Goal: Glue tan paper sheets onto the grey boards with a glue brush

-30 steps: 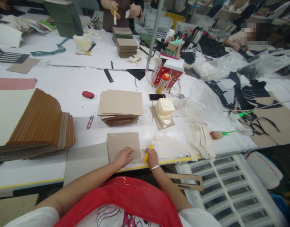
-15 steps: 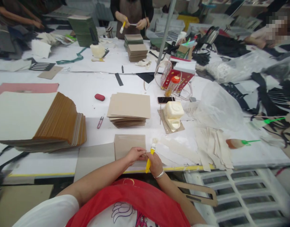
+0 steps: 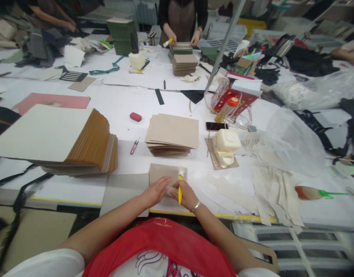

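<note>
My right hand [image 3: 188, 197] is closed around a yellow-handled brush [image 3: 180, 190], its pale bristles pointing away from me over a beige board [image 3: 162, 170]. The fingers of my right hand reach left, close to my left hand, and are slightly blurred. My left hand [image 3: 156, 191] lies over the same board with its fingers stretched out; I see nothing held in it. A grey board [image 3: 123, 188] adjoins the beige one on the left and juts over the table edge. Behind them sits a stack of beige boards [image 3: 172, 132].
Left stands a tall stack of white-topped boards [image 3: 49, 132]. Thread snips [image 3: 134, 147] and a red case [image 3: 135, 116] lie mid-table. On the right are a cream glue container [image 3: 226, 142], a phone [image 3: 216, 126], fabric strips [image 3: 276, 192] and a glue bottle [image 3: 308, 193]. A co-worker [image 3: 182, 23] works opposite.
My hands have moved apart from their pinch, and my left fingers have straightened. The brush stays in my right hand. The view has shifted left, and the co-worker's hands have lowered to the stack opposite.
</note>
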Motion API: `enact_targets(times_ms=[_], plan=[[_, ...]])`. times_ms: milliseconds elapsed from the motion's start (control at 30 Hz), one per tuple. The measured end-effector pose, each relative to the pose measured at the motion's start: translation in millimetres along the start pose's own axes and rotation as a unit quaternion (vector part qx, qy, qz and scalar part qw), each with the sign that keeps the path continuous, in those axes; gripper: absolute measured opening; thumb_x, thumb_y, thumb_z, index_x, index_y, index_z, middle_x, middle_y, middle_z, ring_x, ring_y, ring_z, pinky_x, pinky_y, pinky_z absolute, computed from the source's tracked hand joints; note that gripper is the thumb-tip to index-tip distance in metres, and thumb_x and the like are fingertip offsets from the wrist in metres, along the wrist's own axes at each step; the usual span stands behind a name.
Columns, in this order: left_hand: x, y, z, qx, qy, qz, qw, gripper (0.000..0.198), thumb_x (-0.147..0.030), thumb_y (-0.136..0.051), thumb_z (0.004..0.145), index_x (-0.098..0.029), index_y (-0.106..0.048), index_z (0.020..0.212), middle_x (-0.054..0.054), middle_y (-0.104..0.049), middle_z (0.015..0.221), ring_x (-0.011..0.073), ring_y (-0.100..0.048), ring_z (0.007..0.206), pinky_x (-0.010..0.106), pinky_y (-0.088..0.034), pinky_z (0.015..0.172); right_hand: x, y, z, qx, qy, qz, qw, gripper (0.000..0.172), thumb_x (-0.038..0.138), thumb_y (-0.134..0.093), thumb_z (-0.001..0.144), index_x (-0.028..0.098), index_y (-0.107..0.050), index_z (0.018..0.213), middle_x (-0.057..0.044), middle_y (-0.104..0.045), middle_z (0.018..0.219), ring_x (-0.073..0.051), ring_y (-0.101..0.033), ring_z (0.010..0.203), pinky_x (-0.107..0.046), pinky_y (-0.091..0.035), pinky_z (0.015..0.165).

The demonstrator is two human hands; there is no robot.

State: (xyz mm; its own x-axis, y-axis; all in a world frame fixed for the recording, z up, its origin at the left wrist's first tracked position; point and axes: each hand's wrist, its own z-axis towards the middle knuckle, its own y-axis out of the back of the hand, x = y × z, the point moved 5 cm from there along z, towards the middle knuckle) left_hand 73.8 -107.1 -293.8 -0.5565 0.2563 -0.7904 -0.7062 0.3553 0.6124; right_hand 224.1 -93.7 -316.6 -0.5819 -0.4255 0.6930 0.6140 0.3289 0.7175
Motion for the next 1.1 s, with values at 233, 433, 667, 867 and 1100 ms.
enact_targets(times_ms=[233,433,667,867,1100], plan=[[97,39.6,-2,-0.156,0.286,-0.071,0.943,0.021,-0.012,-0.058,0.065,-0.014,-0.064,0.084,0.009,-0.054,0.115,0.0157,-0.058,0.088,0.028,-0.048,0.079,-36,-2,6,0.014,-0.187,-0.025,0.982,0.019,0.029,-0.049,0.075,0.021,-0.041,0.09,0.004,-0.047,0.057,-0.012,-0.046,0.049,-0.021,-0.031,0.049],[144,24.6,11,-0.149,0.386,-0.092,0.906,0.014,-0.021,-0.053,0.073,-0.014,-0.064,0.078,0.001,-0.063,0.068,0.0112,-0.057,0.058,0.023,-0.047,0.056,-67,2,31,-0.094,-0.252,-0.066,0.961,0.019,0.035,-0.04,0.08,0.02,-0.043,0.091,0.003,-0.047,0.057,-0.013,-0.046,0.048,-0.022,-0.027,0.047],[155,31.2,24,-0.183,0.393,-0.022,0.901,0.014,-0.022,-0.061,0.067,-0.015,-0.06,0.079,0.003,-0.062,0.072,0.0137,-0.056,0.068,0.024,-0.042,0.064,-93,-16,42,-0.104,-0.274,-0.121,0.948,0.019,0.033,-0.043,0.079,0.019,-0.044,0.092,0.003,-0.048,0.059,-0.011,-0.043,0.048,-0.021,-0.025,0.048],[151,32.3,25,-0.196,0.386,0.02,0.901,0.021,-0.02,-0.059,0.069,-0.016,-0.054,0.089,0.001,-0.061,0.069,0.0134,-0.056,0.068,0.023,-0.039,0.064,-98,-20,42,-0.095,-0.283,-0.133,0.945,0.019,0.033,-0.043,0.08,0.019,-0.044,0.093,0.003,-0.048,0.06,-0.011,-0.041,0.049,-0.021,-0.024,0.048],[149,31.6,23,-0.224,0.38,-0.007,0.897,0.021,-0.018,-0.057,0.07,-0.018,-0.05,0.09,-0.002,-0.059,0.066,0.012,-0.055,0.064,0.022,-0.038,0.062,-99,-20,44,-0.091,-0.291,-0.128,0.944,0.019,0.036,-0.044,0.081,0.019,-0.044,0.091,0.003,-0.047,0.06,-0.011,-0.042,0.051,-0.02,-0.024,0.048]])
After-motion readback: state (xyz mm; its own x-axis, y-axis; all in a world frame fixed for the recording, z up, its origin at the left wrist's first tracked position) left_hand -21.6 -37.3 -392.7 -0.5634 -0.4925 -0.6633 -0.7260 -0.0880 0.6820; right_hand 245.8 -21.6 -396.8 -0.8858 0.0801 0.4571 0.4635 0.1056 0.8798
